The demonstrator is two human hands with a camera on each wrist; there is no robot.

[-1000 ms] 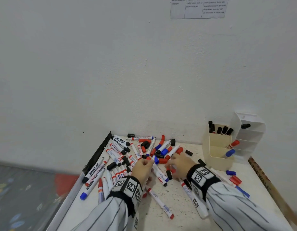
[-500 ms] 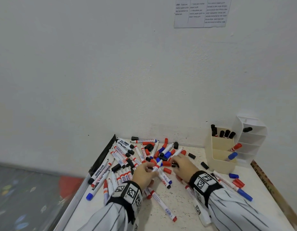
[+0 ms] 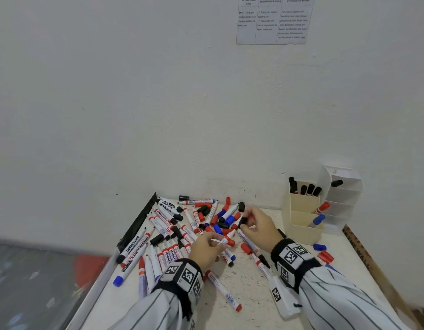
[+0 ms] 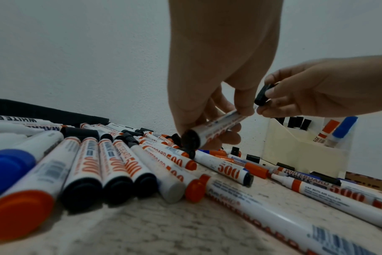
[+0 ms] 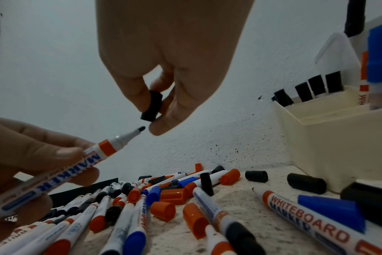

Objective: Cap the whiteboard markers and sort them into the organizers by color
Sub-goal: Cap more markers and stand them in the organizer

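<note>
left hand pinches an uncapped black-tipped marker above the pile, long axis running near-left to far-right, tip toward the right hand. right hand pinches a black cap, open end just beyond the tip, not touching.

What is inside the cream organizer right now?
The cream organizer holds black-capped markers in its back compartment, and one red-capped marker and one blue-capped marker in front. Their barrels are hidden by its walls.
</note>
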